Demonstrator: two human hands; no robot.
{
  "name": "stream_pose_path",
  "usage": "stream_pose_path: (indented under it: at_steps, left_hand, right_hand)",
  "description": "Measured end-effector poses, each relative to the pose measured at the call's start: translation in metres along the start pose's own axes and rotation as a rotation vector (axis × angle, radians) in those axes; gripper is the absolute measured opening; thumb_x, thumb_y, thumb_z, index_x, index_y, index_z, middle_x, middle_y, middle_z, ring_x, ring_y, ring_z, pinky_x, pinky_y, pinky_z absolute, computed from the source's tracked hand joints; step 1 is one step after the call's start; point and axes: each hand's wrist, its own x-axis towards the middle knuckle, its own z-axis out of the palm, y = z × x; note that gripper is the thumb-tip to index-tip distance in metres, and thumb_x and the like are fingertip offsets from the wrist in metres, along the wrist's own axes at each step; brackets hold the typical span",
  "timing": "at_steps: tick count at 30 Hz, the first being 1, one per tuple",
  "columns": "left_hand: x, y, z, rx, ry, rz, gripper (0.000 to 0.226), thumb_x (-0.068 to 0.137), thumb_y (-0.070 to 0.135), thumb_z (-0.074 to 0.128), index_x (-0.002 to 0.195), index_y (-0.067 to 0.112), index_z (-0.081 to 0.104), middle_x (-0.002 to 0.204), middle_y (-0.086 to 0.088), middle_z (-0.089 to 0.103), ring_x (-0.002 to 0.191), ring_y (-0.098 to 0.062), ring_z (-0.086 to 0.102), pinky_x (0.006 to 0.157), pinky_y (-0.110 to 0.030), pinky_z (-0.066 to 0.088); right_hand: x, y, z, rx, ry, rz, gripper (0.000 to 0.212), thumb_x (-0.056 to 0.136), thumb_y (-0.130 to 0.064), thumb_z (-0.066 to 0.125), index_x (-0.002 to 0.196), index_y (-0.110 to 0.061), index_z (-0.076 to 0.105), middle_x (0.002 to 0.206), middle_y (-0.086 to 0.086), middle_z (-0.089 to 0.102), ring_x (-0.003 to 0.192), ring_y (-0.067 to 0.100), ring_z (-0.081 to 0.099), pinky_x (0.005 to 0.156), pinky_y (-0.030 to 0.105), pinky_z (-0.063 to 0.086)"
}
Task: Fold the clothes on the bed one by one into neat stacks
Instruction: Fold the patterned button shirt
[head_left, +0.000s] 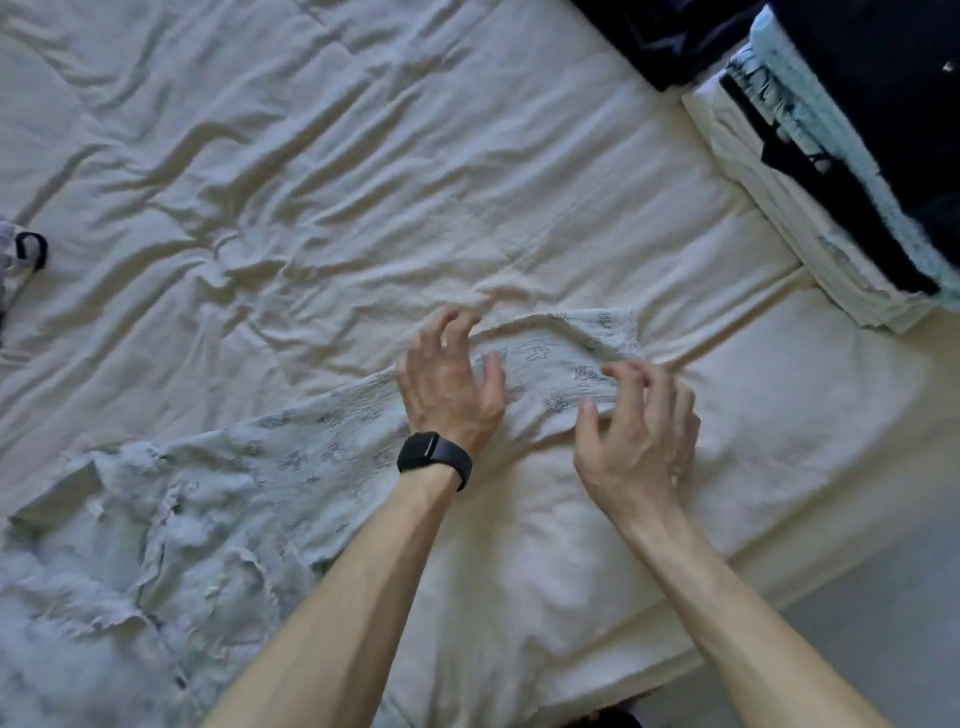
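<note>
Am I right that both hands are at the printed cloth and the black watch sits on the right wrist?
Not quite: the head view shows the black watch on the left wrist, not the right. Both the left hand and the right hand are indeed at the printed cloth.

Left arm (332, 597) and right arm (727, 597) reach up from the bottom edge; left hand (449, 387), frame centre, palm down, fingers spread and loosely curved, tips blurred; right hand (641, 441), just right, fingers curled toward thumb; grip unclear.
</note>
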Motion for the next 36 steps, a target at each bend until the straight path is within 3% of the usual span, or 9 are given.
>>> stream_pose_path:
  at_steps: [3,6,10,13,17,21,24,28,36]
  left_hand:
    - [-0.054,-0.059,-0.014,-0.006,0.092,-0.257,0.053,0.089,0.043,0.046,0.138,0.025,0.049,0.151,-0.003,0.04,0.135,-0.023,0.04,0.109,-0.058,0.029]
    - [-0.086,-0.123,-0.029,0.138,-0.07,-0.411,0.076,0.088,0.065,0.027,0.156,0.032,0.031,0.166,0.0,0.021,0.153,-0.028,0.014,0.119,-0.063,0.008]
    - [-0.093,-0.172,-0.038,0.3,-0.401,-0.379,0.096,0.068,0.094,0.012,0.152,0.054,-0.013,0.161,0.017,-0.027,0.149,-0.031,-0.028,0.111,-0.069,-0.016]
    - [-0.092,-0.177,-0.031,0.348,-0.431,-0.34,0.11,0.058,0.102,0.013,0.147,0.052,-0.027,0.156,0.015,-0.04,0.144,-0.036,-0.036,0.107,-0.074,-0.017]
    - [-0.097,-0.179,-0.03,0.325,-0.386,-0.304,0.105,0.065,0.101,0.014,0.147,0.052,-0.028,0.157,0.013,-0.039,0.144,-0.036,-0.038,0.103,-0.07,-0.024]
    - [-0.118,-0.191,-0.051,0.271,-0.362,-0.205,0.072,0.084,0.081,0.001,0.148,0.053,-0.018,0.163,0.009,-0.028,0.15,-0.021,-0.026,0.113,-0.057,-0.025]
    - [-0.166,-0.226,-0.078,0.176,-0.309,-0.261,0.065,0.092,0.065,0.004,0.154,0.049,-0.007,0.164,0.008,-0.018,0.154,-0.018,-0.016,0.117,-0.049,-0.019]
    - [-0.26,-0.321,-0.12,0.13,-0.271,-0.385,0.064,0.094,0.06,0.01,0.156,0.049,0.007,0.167,0.008,-0.005,0.154,-0.016,-0.008,0.117,-0.045,-0.02]
    - [-0.43,-0.526,-0.197,0.134,-0.126,-0.378,0.063,0.097,0.047,0.037,0.156,0.046,0.015,0.166,0.002,0.021,0.151,-0.019,0.013,0.117,-0.051,0.003]
  right_hand:
    - [-0.03,-0.053,0.035,0.055,-0.184,-0.334,0.039,0.092,-0.031,0.058,0.126,-0.014,0.066,0.137,0.006,0.061,0.133,0.027,0.051,0.107,0.048,0.04]
    - [-0.041,-0.082,0.08,-0.1,-0.46,-0.516,0.056,0.098,-0.05,0.043,0.148,-0.027,0.051,0.16,0.006,0.04,0.152,0.026,0.029,0.119,0.059,0.021]
    - [0.019,-0.031,0.086,-0.428,-0.537,-0.444,0.071,0.097,-0.072,0.008,0.161,-0.042,0.002,0.169,-0.003,-0.015,0.155,0.02,-0.019,0.116,0.062,-0.022]
    - [0.062,0.013,0.048,-0.51,-0.439,-0.245,0.078,0.092,-0.083,0.01,0.159,-0.046,-0.004,0.169,-0.006,-0.017,0.154,0.02,-0.023,0.115,0.062,-0.023]
    - [0.053,0.008,0.031,-0.535,-0.385,-0.153,0.074,0.095,-0.071,0.014,0.162,-0.039,0.01,0.171,-0.001,-0.01,0.155,0.02,-0.02,0.119,0.065,-0.013]
    - [-0.028,-0.052,0.053,-0.412,-0.372,-0.359,0.066,0.098,-0.056,0.022,0.16,-0.032,0.025,0.17,0.0,0.001,0.157,0.019,-0.008,0.122,0.053,-0.012]
    - [-0.117,-0.109,0.078,-0.293,-0.535,-0.447,0.065,0.098,-0.053,0.017,0.159,-0.033,0.028,0.169,-0.003,0.004,0.156,0.017,-0.008,0.124,0.056,-0.006]
    - [-0.238,-0.181,0.115,-0.222,-0.648,-0.607,0.057,0.101,-0.051,0.027,0.154,-0.034,0.04,0.168,0.002,0.021,0.157,0.021,0.007,0.124,0.058,0.015]
    - [-0.423,-0.321,0.208,-0.278,-0.639,-0.835,0.056,0.101,-0.049,0.033,0.15,-0.027,0.049,0.164,0.007,0.032,0.154,0.028,0.023,0.122,0.052,0.012]
